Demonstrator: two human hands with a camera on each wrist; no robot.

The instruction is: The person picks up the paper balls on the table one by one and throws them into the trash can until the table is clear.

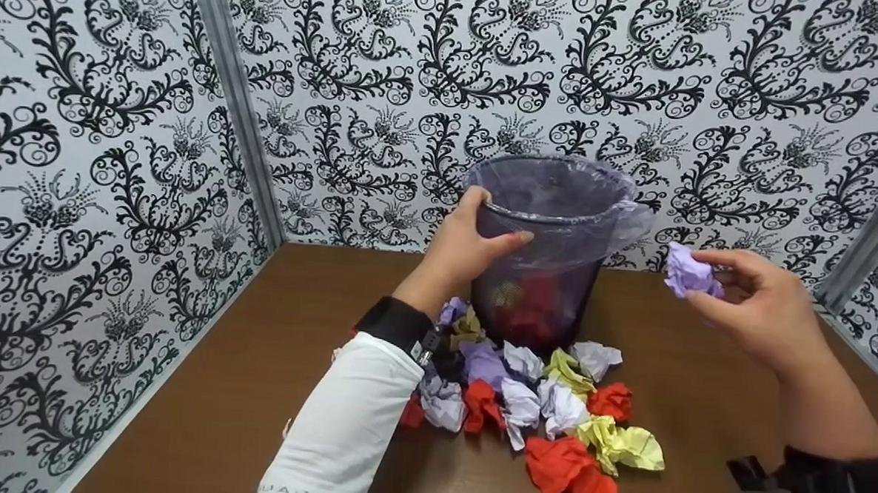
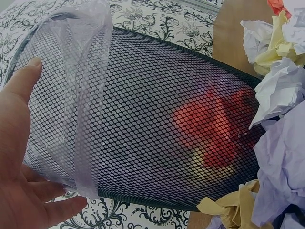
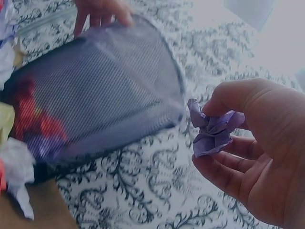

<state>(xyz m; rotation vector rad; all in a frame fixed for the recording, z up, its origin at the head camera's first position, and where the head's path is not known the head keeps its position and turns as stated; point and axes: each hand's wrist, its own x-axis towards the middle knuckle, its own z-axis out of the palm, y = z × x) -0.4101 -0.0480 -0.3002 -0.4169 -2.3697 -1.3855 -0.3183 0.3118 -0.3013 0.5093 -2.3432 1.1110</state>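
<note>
A dark mesh wastebasket [image 1: 538,266] stands upright, lined with a clear plastic bag [image 2: 86,109] folded over its rim. Red and yellowish crumpled paper [image 2: 205,119] shows through the mesh near the bottom. My left hand [image 1: 463,240] grips the basket's left side just below the rim, thumb across the front. To the right of the basket, my right hand [image 1: 766,305] pinches a purple crumpled paper ball [image 1: 691,272] between thumb and fingers, held in the air. The right wrist view shows that purple ball [image 3: 212,131] apart from the basket's rim.
Several crumpled paper balls lie on the brown table [image 1: 256,364] in front of the basket, among them a red one [image 1: 570,471], a yellow one [image 1: 623,443], a white one [image 1: 562,407] and a purple one [image 1: 482,363]. Patterned wall panels [image 1: 385,111] stand behind and at the left.
</note>
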